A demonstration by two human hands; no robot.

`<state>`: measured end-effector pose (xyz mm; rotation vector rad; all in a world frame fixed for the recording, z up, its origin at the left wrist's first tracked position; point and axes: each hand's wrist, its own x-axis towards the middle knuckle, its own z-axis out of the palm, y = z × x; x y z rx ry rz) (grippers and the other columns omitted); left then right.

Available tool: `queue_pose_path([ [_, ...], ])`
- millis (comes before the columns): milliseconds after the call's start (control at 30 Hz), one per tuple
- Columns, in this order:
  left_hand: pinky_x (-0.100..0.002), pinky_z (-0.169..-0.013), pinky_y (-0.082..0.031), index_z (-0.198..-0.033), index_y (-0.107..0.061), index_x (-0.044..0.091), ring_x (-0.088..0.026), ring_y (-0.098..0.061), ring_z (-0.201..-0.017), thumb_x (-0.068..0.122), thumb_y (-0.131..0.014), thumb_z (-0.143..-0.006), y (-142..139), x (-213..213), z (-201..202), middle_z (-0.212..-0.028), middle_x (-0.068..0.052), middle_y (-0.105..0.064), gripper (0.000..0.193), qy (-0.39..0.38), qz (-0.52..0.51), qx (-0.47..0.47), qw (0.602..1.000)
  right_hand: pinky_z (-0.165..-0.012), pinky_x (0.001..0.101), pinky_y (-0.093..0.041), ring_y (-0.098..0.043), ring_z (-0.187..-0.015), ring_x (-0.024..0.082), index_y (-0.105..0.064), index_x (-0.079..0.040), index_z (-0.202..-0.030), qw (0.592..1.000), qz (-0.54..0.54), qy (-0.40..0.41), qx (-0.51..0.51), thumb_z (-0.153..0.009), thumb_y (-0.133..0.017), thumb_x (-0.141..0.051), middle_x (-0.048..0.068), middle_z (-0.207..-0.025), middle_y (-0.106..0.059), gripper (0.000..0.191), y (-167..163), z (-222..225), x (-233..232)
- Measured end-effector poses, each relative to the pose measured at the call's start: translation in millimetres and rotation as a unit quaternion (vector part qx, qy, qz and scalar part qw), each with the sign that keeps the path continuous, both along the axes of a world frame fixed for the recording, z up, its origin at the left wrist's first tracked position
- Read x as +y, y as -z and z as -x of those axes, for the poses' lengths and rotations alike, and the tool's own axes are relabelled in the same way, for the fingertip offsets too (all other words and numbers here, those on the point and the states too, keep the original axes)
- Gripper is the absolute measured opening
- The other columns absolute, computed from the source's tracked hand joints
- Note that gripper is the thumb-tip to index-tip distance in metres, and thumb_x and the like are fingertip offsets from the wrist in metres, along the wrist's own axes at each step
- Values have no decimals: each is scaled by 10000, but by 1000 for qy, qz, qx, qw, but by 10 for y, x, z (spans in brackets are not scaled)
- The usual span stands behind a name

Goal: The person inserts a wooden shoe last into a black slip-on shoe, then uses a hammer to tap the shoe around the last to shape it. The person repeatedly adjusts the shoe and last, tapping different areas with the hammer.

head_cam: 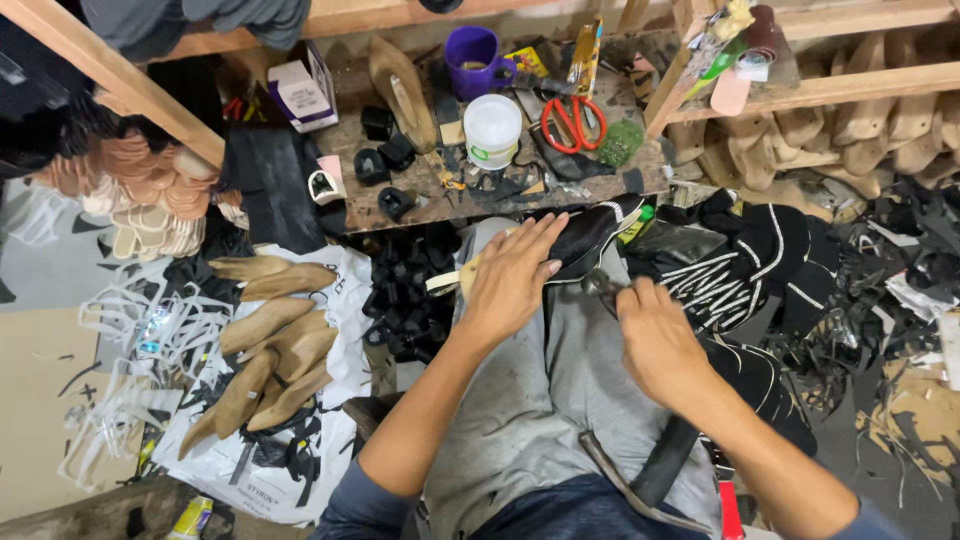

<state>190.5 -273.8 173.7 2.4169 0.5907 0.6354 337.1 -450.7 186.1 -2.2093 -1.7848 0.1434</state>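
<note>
A black shoe upper on a wooden last [590, 235] lies across my lap, toe pointing up and right. My left hand [512, 275] presses flat on it, fingers spread over the black material. My right hand [655, 335] is closed around a small metal tool [600, 285] whose tip meets the shoe's edge. A grey cloth [540, 400] covers my knees under both hands.
A cluttered wooden bench [440, 185] carries red-handled scissors [572, 122], a white tub [492, 128], a purple mug [474, 58] and black heels. Wooden lasts [270, 360] lie on a white bag at left. Black scraps [860, 300] cover the floor at right. A hammer [640, 495] rests on my lap.
</note>
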Motion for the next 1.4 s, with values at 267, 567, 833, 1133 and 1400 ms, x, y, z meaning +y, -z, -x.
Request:
queue_pose_path([
  [267, -518, -1164, -325, -1536, -447, 175, -320, -485, -1430, 213, -589, -983, -29, 110, 42, -1514, -108, -546, 572, -27, -2, 20, 999, -671, 476, -542, -628, -870, 376, -561, 27, -977, 997, 53, -19, -49, -813, -630, -88, 212, -954, -568, 212, -237, -16, 420],
  [567, -528, -1076, -402, -1512, -405, 39, -423, -531, -1296, 321, -548, -1032, 23, 405, -436, -1354, -256, -595, 575, -25, -110, 70, 991, -704, 471, -555, -647, -841, 370, -515, 7, -950, 988, 52, -71, -129, -795, -652, -84, 201, -929, -585, 225, -222, -534, 752],
  [833, -509, -1021, -444, -1473, -458, 79, -412, -578, -1202, 283, -553, -1015, 16, 489, -670, -1320, -209, -611, 510, 0, -44, 66, 997, -687, 478, -551, -658, -854, 429, -497, 57, -963, 995, 8, -88, -35, -727, -623, 37, 253, -949, -578, 268, -249, -809, 809],
  [1133, -489, -995, -461, -1400, -517, 45, -388, -607, -1152, 235, -528, -1039, -47, 446, -965, -1261, -187, -636, 409, 27, -13, 3, 1000, -698, 519, -523, -626, -839, 465, -500, 49, -1036, 995, 47, -54, 73, -814, -594, -1, 242, -990, -562, 246, -119, -1139, 741],
  [1400, -499, -941, -472, -1351, -521, 25, -390, -613, -1119, 242, -530, -1016, -5, 359, -1304, -1196, -196, -642, 399, 17, -43, 16, 999, -748, 484, -529, -677, -807, 410, -544, -25, -1029, 963, 135, -93, 212, -922, -614, -197, 208, -898, -636, 215, -117, -1635, 763],
])
